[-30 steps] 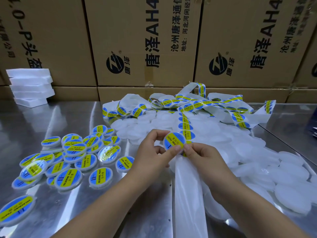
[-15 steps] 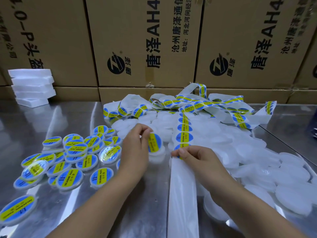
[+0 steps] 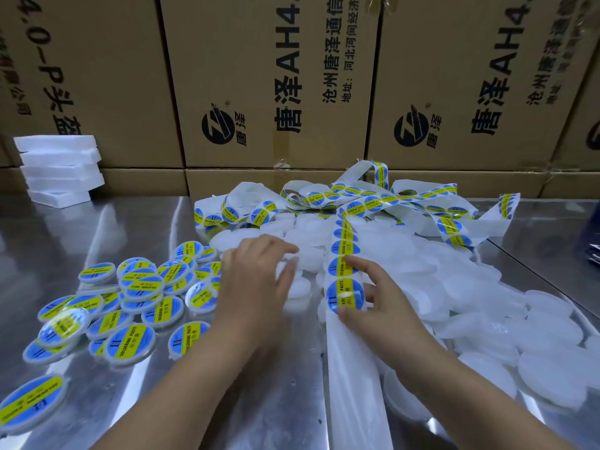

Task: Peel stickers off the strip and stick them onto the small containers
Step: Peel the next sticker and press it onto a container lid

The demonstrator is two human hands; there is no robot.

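Observation:
A long white sticker strip (image 3: 343,237) with round blue-and-yellow stickers runs from a tangle at the back toward me. My right hand (image 3: 386,306) pinches it at the nearest sticker (image 3: 345,295), thumb at the sticker's lower edge and forefinger at the strip's right side. Below that the backing (image 3: 352,378) is bare. My left hand (image 3: 256,287) reaches over the heap of unlabelled white containers (image 3: 461,287); its blurred fingers lie on one container (image 3: 297,289). Several labelled containers (image 3: 139,287) lie at the left.
Everything lies on a shiny metal table (image 3: 97,228). Cardboard boxes (image 3: 276,76) wall off the back. A stack of white foam blocks (image 3: 58,170) stands at the back left. A dark object (image 3: 593,254) shows at the right edge.
My left hand carried the freshly labelled container away to the left, no longer holds it, and has reached onto the blank heap. My right hand kept the strip and moved up to the following sticker.

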